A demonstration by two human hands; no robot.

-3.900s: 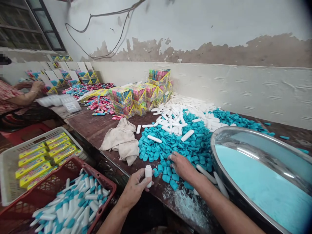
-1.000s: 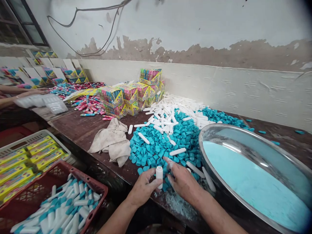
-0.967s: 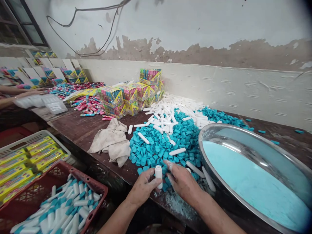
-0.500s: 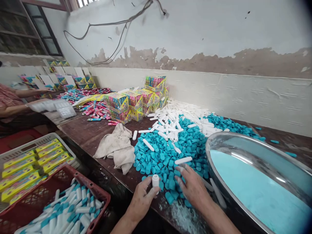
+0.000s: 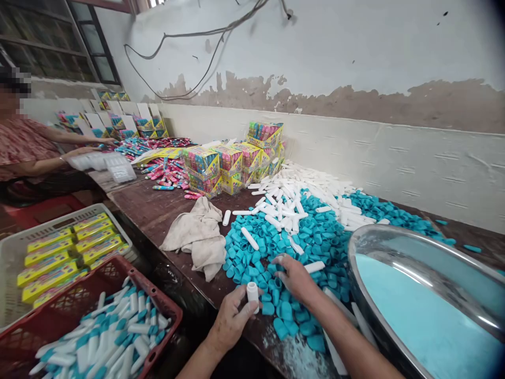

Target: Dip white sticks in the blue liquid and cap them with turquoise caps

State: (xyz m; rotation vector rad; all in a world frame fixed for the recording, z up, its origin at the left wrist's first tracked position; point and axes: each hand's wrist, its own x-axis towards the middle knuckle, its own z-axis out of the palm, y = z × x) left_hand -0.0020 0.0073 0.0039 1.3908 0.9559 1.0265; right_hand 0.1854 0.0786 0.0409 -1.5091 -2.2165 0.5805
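Note:
My left hand (image 5: 231, 318) is closed around a small white plastic bottle (image 5: 252, 292), held upright with its open neck facing up. My right hand (image 5: 299, 279) reaches into the heap of blue caps (image 5: 246, 259), fingers curved and apart over the near part of the pile. Whether its fingertips touch a cap is hard to make out. White bottles (image 5: 249, 238) lie on and behind the caps. To the right of my right forearm stands a shiny metal basin (image 5: 369, 237) holding light blue powder (image 5: 414, 316).
At lower left, a red crate (image 5: 168, 329) holds white bottles with blue caps. Behind it is a pale basket (image 5: 11, 252) of yellow boxes. A rag (image 5: 197, 237), packed display boxes (image 5: 201, 168) and pink-blue tubes occupy the table (image 5: 145, 213). Another person (image 5: 23, 142) sits far left.
My right hand has moved a little left and farther into the caps. My left hand still holds the bottle upright. The view has shifted left, showing more of the other person.

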